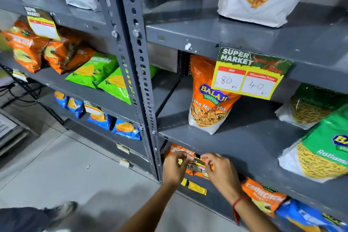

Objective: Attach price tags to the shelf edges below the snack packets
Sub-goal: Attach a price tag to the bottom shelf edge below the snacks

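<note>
We are pinching a small price tag (196, 165) between both hands at the front lip of the grey shelf edge (244, 164), just below the orange Balaji packet (209, 98). Our left hand (174, 168) is gripping its left end, our right hand (219, 170) its right. We judge the tag could be going on crooked, or peeling off, if we are pressing unevenly.

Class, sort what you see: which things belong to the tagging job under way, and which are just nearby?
In use: left hand, right hand, price tag, shelf edge.
Nearby: Balaji packet, 80/40 price tag, green packets, shoe.
</note>
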